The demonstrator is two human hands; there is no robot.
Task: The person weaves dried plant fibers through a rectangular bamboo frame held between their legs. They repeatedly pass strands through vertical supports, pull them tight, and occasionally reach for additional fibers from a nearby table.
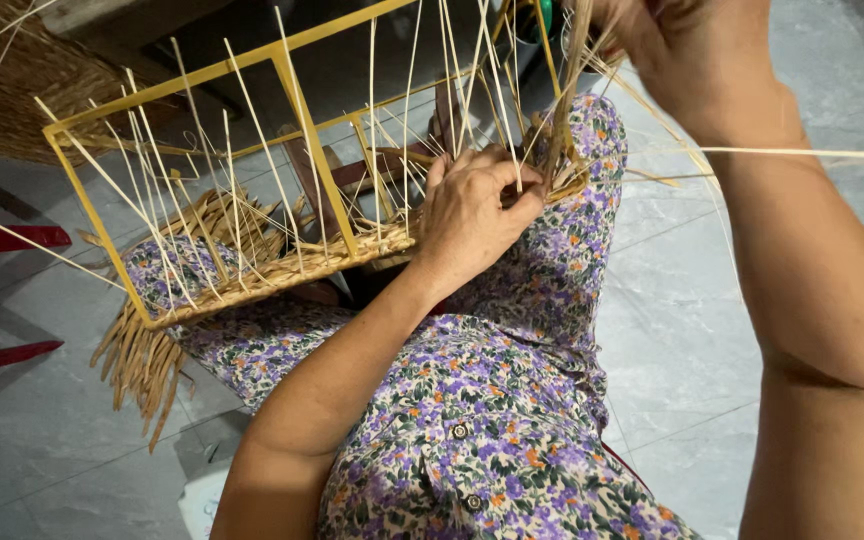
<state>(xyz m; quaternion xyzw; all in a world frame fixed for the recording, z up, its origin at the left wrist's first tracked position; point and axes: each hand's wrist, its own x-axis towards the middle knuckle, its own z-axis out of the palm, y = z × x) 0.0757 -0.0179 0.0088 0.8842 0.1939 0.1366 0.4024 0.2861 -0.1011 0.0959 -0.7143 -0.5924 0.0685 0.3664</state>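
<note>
A yellow metal frame lies across my lap, with thin pale straw stakes standing up from it and a woven straw band along its near edge. My left hand is closed on the woven edge and pinches a straw strand near the frame's right end. My right hand is raised at the top of the view, gripping a bundle of straw strands pulled upward from the weave. I am sitting in a purple floral garment.
A loose bundle of brown straw hangs beside my left knee. A woven straw piece sits at the top left. Red bars lie at the left edge. Grey floor tiles spread to the right.
</note>
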